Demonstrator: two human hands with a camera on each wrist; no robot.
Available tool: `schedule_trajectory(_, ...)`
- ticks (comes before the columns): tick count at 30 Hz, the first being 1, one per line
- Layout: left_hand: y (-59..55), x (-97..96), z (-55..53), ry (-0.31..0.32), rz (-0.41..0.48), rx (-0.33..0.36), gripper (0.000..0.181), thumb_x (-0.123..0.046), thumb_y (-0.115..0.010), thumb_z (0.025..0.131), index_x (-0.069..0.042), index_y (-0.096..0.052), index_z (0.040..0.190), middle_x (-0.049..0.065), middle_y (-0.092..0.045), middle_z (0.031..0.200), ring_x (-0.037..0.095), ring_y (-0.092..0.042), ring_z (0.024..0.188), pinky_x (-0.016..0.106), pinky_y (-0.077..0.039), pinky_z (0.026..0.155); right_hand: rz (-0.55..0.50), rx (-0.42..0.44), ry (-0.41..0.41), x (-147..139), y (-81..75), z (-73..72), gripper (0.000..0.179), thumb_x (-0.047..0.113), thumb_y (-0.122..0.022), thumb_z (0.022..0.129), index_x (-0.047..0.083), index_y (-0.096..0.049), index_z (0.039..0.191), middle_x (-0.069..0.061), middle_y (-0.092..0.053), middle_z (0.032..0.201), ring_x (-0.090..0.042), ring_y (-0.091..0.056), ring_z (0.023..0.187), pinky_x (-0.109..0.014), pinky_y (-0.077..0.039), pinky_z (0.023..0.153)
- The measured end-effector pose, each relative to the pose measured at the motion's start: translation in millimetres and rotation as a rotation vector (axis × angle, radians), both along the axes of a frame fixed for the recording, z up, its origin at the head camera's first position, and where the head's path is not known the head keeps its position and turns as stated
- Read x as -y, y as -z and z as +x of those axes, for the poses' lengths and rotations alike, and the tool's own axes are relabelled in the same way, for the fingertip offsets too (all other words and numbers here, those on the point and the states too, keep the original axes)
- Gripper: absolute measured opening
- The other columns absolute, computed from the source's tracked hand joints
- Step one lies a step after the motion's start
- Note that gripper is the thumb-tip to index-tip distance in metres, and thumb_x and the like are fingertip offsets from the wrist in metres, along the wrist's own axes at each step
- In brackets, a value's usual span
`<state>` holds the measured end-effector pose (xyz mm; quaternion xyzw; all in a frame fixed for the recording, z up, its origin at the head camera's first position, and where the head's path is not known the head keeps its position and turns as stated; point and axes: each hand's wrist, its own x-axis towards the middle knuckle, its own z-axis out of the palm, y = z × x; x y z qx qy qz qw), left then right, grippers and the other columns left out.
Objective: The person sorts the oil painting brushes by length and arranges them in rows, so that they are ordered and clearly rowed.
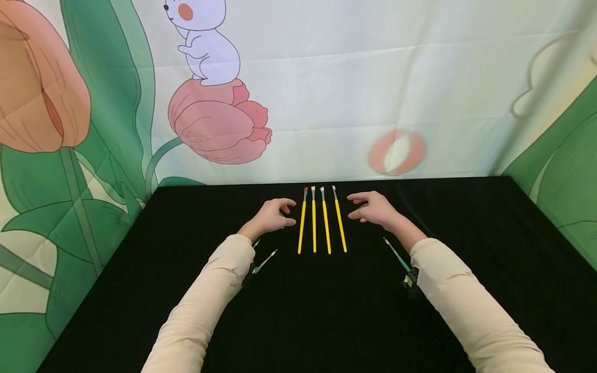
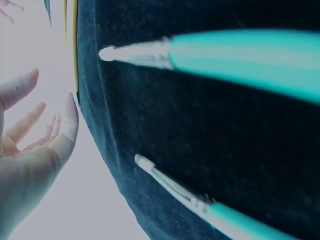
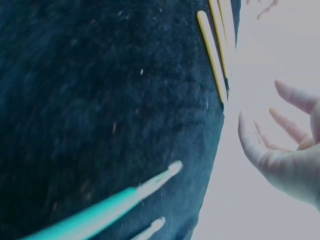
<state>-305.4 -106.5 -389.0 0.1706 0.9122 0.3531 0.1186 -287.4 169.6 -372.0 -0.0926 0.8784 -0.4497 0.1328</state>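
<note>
Several paintbrushes with yellow handles [image 1: 326,228] lie side by side on the black cloth, bristles toward the back. The leftmost yellow paintbrush [image 1: 302,223] has a reddish tip; the others have pale tips. To the left of the row my left hand [image 1: 275,215] hovers with thumb and fingers spread, holding nothing. My right hand [image 1: 373,208] mirrors it on the other side, fingers loosely bent and apart from the brushes. Near the left forearm are paintbrushes with teal handles [image 2: 240,55], and another teal paintbrush [image 3: 95,215] lies by the right wrist.
Black cloth [image 1: 298,311] covers the table. Behind it hangs a pale printed curtain [image 1: 336,103] with flowers and a white animal. Green printed fabric [image 1: 569,191] borders the right side. A small dark device [image 1: 410,280] sits under the right wrist.
</note>
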Motion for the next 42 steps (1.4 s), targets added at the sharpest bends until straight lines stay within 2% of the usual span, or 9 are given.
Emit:
schedule_trajectory(8, -3.5, 12.6, 9.8, 0.045, 0.042, -0.003, 0.050, -0.009, -0.064, 0.083, -0.002, -0.047, 0.129, 0.021, -0.051, 0.115, 0.020, -0.060, 0.075, 0.028, -0.050, 0.064, 0.010, -0.023, -0.036, -17, -6.7, 11.8, 0.054, 0.009, -0.064, 0.083, 0.001, -0.044, 0.133, -0.025, -0.042, 0.131, -0.033, -0.053, 0.105, -0.037, -0.050, 0.078)
schedule_trajectory(15, -12.2, 20.5, 22.4, 0.084, 0.050, -0.062, 0.049, -0.010, -0.065, 0.083, -0.005, -0.049, 0.128, 0.021, -0.051, 0.115, 0.022, -0.060, 0.083, 0.030, -0.051, 0.067, -0.003, -0.049, -0.074, -28, -14.5, 24.5, 0.054, 0.010, -0.064, 0.083, 0.000, -0.044, 0.132, -0.025, -0.043, 0.130, -0.030, -0.056, 0.101, -0.037, -0.050, 0.077)
schedule_trajectory(22, -19.9, 28.1, 35.8, 0.125, 0.059, -0.116, 0.047, -0.012, -0.065, 0.083, -0.006, -0.050, 0.127, 0.020, -0.052, 0.113, 0.019, -0.059, 0.082, 0.031, -0.049, 0.070, 0.024, -0.083, -0.105, -34, -19.1, 36.9, 0.053, 0.011, -0.064, 0.084, 0.001, -0.045, 0.132, -0.022, -0.044, 0.130, -0.027, -0.056, 0.099, -0.036, -0.050, 0.075)
schedule_trajectory(33, -27.4, 36.3, 55.5, 0.143, 0.111, -0.115, 0.047, -0.010, -0.066, 0.083, -0.007, -0.050, 0.127, 0.018, -0.053, 0.112, 0.017, -0.059, 0.082, 0.031, -0.049, 0.072, 0.055, -0.125, -0.144, -46, -23.3, 59.0, 0.053, 0.018, -0.064, 0.084, 0.004, -0.046, 0.132, -0.021, -0.046, 0.129, -0.030, -0.054, 0.104, -0.038, -0.048, 0.077)
schedule_trajectory(42, -27.6, 42.8, 65.5, 0.168, 0.139, -0.108, 0.047, -0.008, -0.066, 0.082, -0.006, -0.050, 0.127, 0.015, -0.053, 0.109, 0.015, -0.059, 0.079, 0.031, -0.049, 0.073, 0.104, -0.156, -0.141, -57, -24.0, 77.8, 0.051, 0.021, -0.066, 0.084, 0.006, -0.049, 0.130, -0.020, -0.048, 0.127, -0.029, -0.055, 0.103, -0.035, -0.048, 0.073)
